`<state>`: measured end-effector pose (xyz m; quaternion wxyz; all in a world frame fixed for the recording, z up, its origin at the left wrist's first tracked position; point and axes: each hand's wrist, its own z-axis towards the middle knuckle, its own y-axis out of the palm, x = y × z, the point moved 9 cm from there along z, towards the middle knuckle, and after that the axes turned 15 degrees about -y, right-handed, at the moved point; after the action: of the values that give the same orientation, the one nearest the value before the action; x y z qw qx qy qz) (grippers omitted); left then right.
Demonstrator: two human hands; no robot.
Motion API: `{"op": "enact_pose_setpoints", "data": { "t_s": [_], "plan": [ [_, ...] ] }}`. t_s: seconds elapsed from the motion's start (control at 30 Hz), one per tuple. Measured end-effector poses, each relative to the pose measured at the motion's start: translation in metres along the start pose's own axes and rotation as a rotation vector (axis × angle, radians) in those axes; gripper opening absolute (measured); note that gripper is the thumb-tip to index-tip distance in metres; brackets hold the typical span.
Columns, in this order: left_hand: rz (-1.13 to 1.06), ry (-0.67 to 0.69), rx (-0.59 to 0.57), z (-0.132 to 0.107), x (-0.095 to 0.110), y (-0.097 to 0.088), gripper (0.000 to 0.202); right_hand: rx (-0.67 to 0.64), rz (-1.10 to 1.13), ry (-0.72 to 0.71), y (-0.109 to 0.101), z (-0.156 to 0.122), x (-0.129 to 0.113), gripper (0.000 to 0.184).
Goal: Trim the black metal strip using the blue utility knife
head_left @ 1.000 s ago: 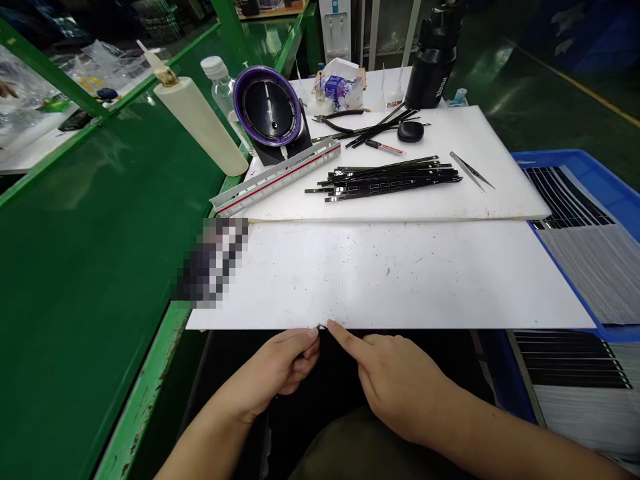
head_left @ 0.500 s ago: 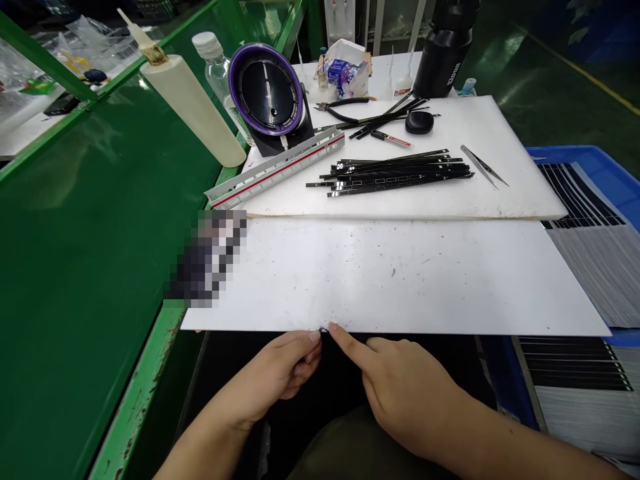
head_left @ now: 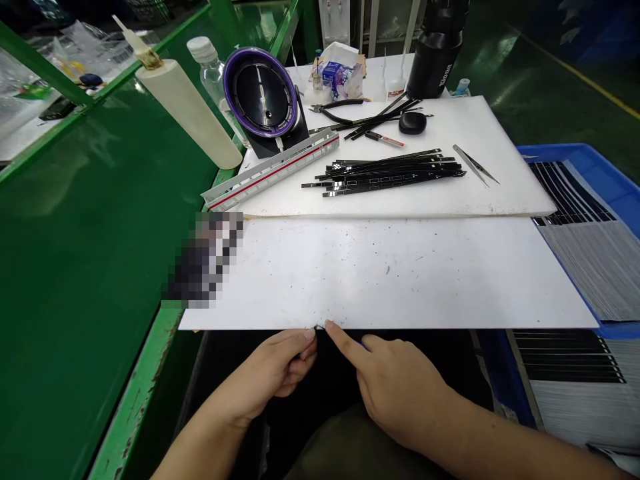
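At the front edge of the white board (head_left: 450, 280), my left hand (head_left: 287, 367) is closed in a pinch, thumb against the fingers. A tiny thin dark piece (head_left: 319, 327) sticks out of the pinch; its kind is too small to make out. My right hand (head_left: 400, 380) points its index finger at the board's edge, the fingertip beside or touching the dark piece; I cannot tell which. Its other fingers are curled and partly hidden, with nothing visible in them. Dark specks and scraps lie scattered over the board.
On a raised white foam slab (head_left: 500, 193) lie a bundle of black strips (head_left: 390, 173), tweezers (head_left: 475, 165), cutting pliers (head_left: 340, 110), and a scale ruler (head_left: 273, 170). A purple-rimmed fan (head_left: 260, 93) stands behind. Blue bins (head_left: 600, 167) of stacked strips are at right, a green partition (head_left: 60, 280) at left.
The whole view has shifted slightly leftward. Both hands keep nearly the same pose at the board's edge, the pinch and the pointing finger still close together.
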<state>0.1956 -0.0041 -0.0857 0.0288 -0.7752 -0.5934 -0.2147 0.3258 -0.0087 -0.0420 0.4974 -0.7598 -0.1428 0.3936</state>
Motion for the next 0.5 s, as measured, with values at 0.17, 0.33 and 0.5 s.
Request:
{"op": "enact_pose_setpoints", "data": {
  "t_s": [0.17, 0.33, 0.5],
  "plan": [
    [-0.051, 0.013, 0.052, -0.001, -0.003, 0.002, 0.039, 0.020, 0.131, 0.023, -0.006, -0.001, 0.002, 0.067],
    [-0.101, 0.028, 0.057, 0.002, -0.005, 0.004, 0.037, 0.013, 0.135, 0.018, -0.009, -0.001, -0.001, 0.069],
    [-0.095, 0.023, 0.051, 0.002, -0.005, 0.003, 0.038, 0.023, 0.111, -0.003, -0.013, -0.001, -0.001, 0.069]
  ]
}}
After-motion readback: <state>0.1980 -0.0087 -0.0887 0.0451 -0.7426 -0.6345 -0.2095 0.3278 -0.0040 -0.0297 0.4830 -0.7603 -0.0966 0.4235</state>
